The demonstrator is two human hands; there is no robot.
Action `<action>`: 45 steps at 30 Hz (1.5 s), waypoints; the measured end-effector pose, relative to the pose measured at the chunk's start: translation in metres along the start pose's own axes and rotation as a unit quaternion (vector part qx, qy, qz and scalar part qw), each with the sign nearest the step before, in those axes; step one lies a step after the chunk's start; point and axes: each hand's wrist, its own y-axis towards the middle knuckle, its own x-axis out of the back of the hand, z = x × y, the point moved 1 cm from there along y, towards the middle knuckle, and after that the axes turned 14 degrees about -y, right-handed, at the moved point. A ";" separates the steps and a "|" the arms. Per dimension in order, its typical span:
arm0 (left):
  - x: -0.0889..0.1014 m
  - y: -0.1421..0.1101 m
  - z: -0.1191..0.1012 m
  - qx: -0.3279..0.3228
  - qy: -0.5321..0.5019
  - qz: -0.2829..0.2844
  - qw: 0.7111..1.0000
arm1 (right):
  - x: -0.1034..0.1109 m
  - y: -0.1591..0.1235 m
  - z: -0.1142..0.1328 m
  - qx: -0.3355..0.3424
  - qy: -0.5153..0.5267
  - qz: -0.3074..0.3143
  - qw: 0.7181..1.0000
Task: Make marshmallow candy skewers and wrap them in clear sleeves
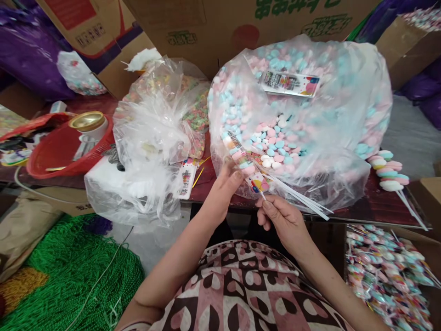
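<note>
A marshmallow skewer [245, 162] in a clear printed wrapper lies slanted in front of the big bag. My left hand [223, 189] holds its side, thumb and fingers against the wrapper. At the lower end, my right hand [280, 216] pinches the white stick that comes out of the wrapper. Loose white sticks [299, 195] rest just right of the wrapper, on the edge of the bag. The large clear bag [347, 179] is full of pink, blue and white marshmallows [275, 142]. A stack of printed wrappers [291, 83] lies on top of it.
Unwrapped marshmallow skewers [387, 170] lie at the table's right end. Below stands a box of wrapped skewers [386, 276]. To the left are crumpled plastic bags [148, 124], more wrappers [188, 179] and a red basket [44, 156]. Cardboard boxes [206, 23] stand behind.
</note>
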 end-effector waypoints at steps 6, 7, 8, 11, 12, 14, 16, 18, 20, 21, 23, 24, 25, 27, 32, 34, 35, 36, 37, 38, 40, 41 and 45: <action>-0.025 0.008 0.003 0.078 -0.166 -0.038 0.982 | -0.002 -0.001 0.001 -0.008 -0.020 0.005 1.000; -0.026 0.006 0.005 0.087 -0.168 -0.038 0.981 | -0.004 -0.002 0.001 -0.012 -0.016 0.004 1.000; -0.026 0.004 0.007 0.097 -0.164 -0.036 0.981 | -0.006 -0.002 0.000 -0.019 -0.008 0.003 1.000; -0.023 -0.004 0.018 0.140 -0.136 -0.031 0.980 | -0.018 -0.002 0.002 -0.051 0.019 -0.003 0.998; -0.021 -0.007 0.021 0.160 -0.127 -0.027 0.979 | -0.022 -0.002 0.003 -0.061 0.022 -0.005 0.998; -0.018 -0.011 0.023 0.195 -0.119 -0.017 0.973 | -0.026 0.000 0.006 -0.071 0.015 0.000 0.997; -0.014 -0.012 0.021 0.195 -0.128 -0.018 0.972 | -0.024 0.003 0.010 -0.060 -0.004 0.037 0.997; -0.008 -0.012 0.014 0.163 -0.138 -0.036 0.976 | -0.013 0.007 0.012 -0.038 -0.036 0.105 0.993; -0.003 -0.013 0.007 0.138 -0.140 -0.043 0.980 | 0.004 0.014 0.012 -0.025 -0.060 0.126 0.990; -0.001 -0.014 0.004 0.139 -0.141 -0.035 0.980 | 0.013 0.018 0.012 -0.026 -0.056 0.094 0.994; 0.001 -0.019 0.002 0.174 -0.155 0.011 0.972 | 0.026 0.027 0.015 -0.028 -0.016 0.013 0.999; 0.000 -0.022 0.002 0.206 -0.165 0.041 0.964 | 0.029 0.031 0.017 -0.027 0.013 -0.009 0.999; -0.001 -0.025 0.004 0.240 -0.174 0.071 0.952 | 0.030 0.034 0.021 -0.029 0.042 -0.007 0.999; -0.003 -0.031 0.007 0.289 -0.184 0.120 0.932 | 0.023 0.039 0.029 -0.045 0.085 0.036 0.995; 0.001 -0.032 0.006 0.217 -0.056 0.135 0.965 | -0.009 0.045 0.040 -0.057 0.116 0.025 0.991; 0.008 -0.029 0.004 0.143 0.120 0.091 0.978 | -0.020 0.047 0.038 -0.035 0.100 -0.030 0.994; 0.012 -0.028 0.002 0.107 0.222 0.064 0.967 | -0.024 0.048 0.037 -0.018 0.086 -0.061 0.994; 0.016 -0.027 0.001 0.078 0.315 0.041 0.945 | -0.027 0.049 0.036 0.001 0.073 -0.089 0.993; 0.020 -0.026 0.001 0.057 0.385 0.025 0.921 | -0.028 0.049 0.036 0.019 0.063 -0.108 0.992; 0.024 -0.026 0.000 0.045 0.423 0.021 0.905 | -0.028 0.050 0.036 0.030 0.057 -0.110 0.992; 0.031 -0.027 -0.002 0.046 0.395 0.063 0.916 | -0.024 0.050 0.039 0.024 0.055 -0.055 0.997; 0.033 -0.028 -0.003 0.067 0.337 0.104 0.933 | -0.021 0.051 0.040 0.007 0.054 -0.009 0.998; 0.037 -0.036 -0.004 0.177 0.108 0.206 0.956 | -0.015 0.053 0.035 -0.043 0.019 0.066 0.997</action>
